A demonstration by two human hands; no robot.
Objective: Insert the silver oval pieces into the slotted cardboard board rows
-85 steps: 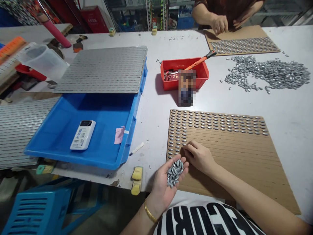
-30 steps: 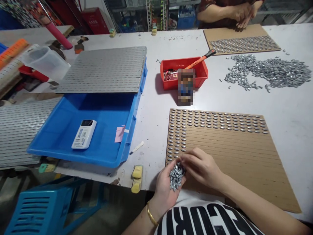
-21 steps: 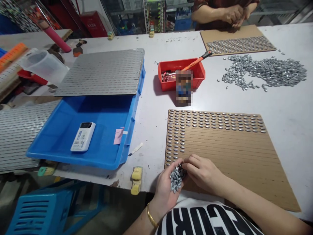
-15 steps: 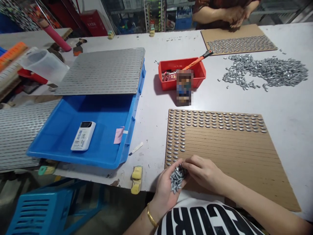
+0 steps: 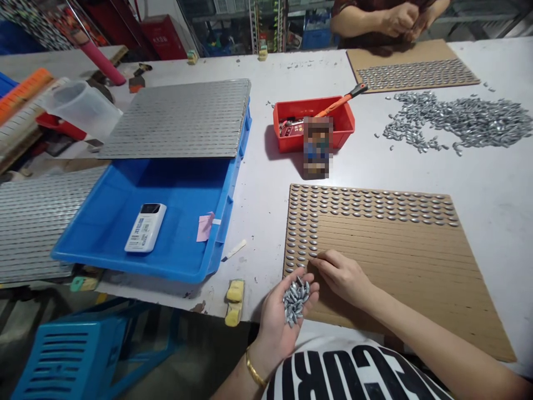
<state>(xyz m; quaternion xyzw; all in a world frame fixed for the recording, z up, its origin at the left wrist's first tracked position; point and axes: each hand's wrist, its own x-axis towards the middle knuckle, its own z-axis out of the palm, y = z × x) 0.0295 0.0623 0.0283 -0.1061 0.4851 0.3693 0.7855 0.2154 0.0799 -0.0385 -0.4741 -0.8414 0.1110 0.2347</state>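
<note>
Cupped palm up, my left hand (image 5: 277, 308) holds a heap of small grey spindle-shaped metal pieces (image 5: 295, 303). My right hand (image 5: 343, 275) is closed in a pinch at the left part of a brown grooved board (image 5: 387, 272), and its fingertips press on one such piece (image 5: 311, 259) at the end of a column. Rows of the same pieces lie along the board's far edge and down its left side. The near left corner of the board is partly hidden behind my left hand.
A loose pile of pieces (image 5: 470, 119) lies at the far right. Behind my board stands a red bin (image 5: 312, 105) with an orange-handled tool (image 5: 341, 103). A blue tray (image 5: 175, 269) holding a white device (image 5: 145, 229) is to the left. Opposite, a person's hands (image 5: 406, 22) work over another board (image 5: 387, 53).
My right hand has moved from the heap in my left palm forward onto the board with a piece. My left hand has opened out and shifted slightly left.
</note>
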